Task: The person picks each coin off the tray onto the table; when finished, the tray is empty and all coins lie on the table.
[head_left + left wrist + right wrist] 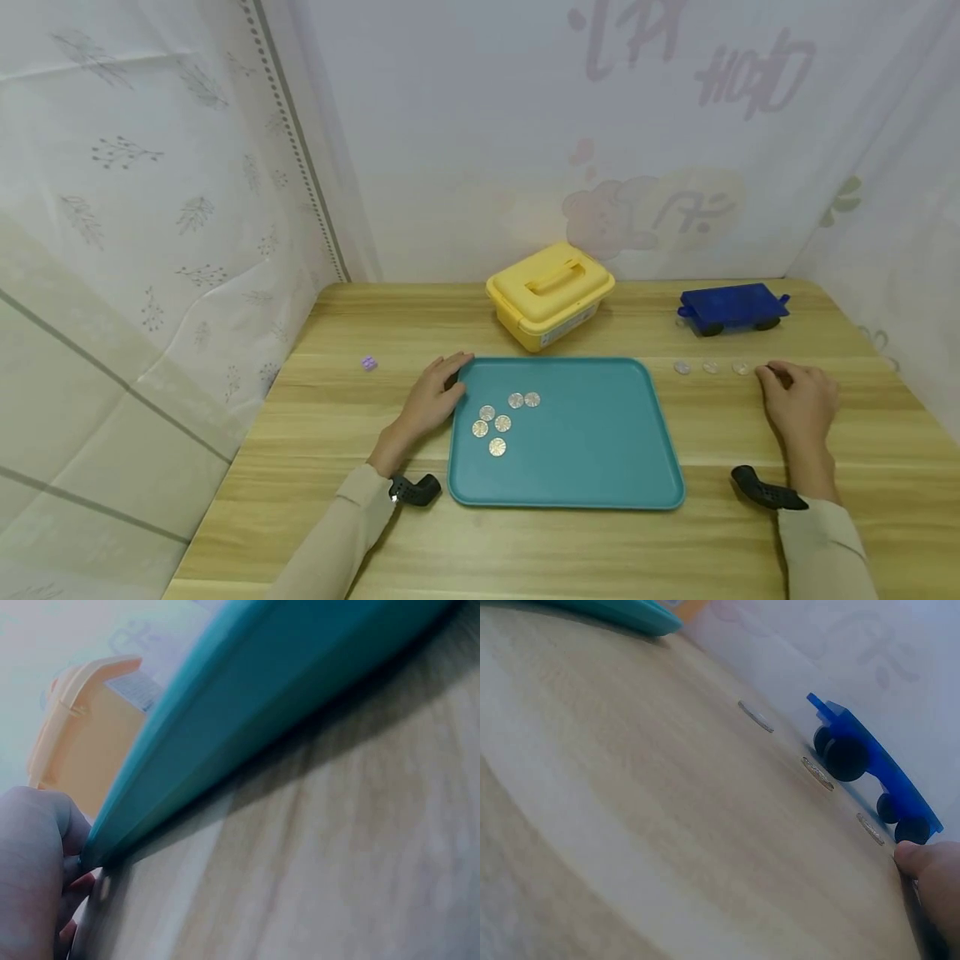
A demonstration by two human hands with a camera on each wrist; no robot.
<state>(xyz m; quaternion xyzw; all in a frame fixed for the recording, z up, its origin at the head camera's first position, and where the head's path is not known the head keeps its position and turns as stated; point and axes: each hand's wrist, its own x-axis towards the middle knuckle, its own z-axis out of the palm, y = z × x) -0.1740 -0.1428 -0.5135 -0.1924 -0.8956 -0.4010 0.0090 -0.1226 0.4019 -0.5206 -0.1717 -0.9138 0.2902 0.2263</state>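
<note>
A teal tray (577,467) lies on the table, with several shiny coins (497,447) grouped on its left side. My left hand (429,400) grips the tray's far left corner; in the left wrist view its fingers meet at the rim. My right hand (802,404) is lowered to the table beside the right end of a row of 3 coins (710,367). Its thumb and fingertips come together at the tabletop. Whether something lies under or between them is hidden in both the head and right wrist views.
Behind the tray stands a yellow lidded box (551,292) with a handle. A blue toy wagon (733,308) with black wheels sits at the back right, beyond the coin row. Left of the tray is a small purple block (369,363). Patterned curtains (450,167) hang behind the table.
</note>
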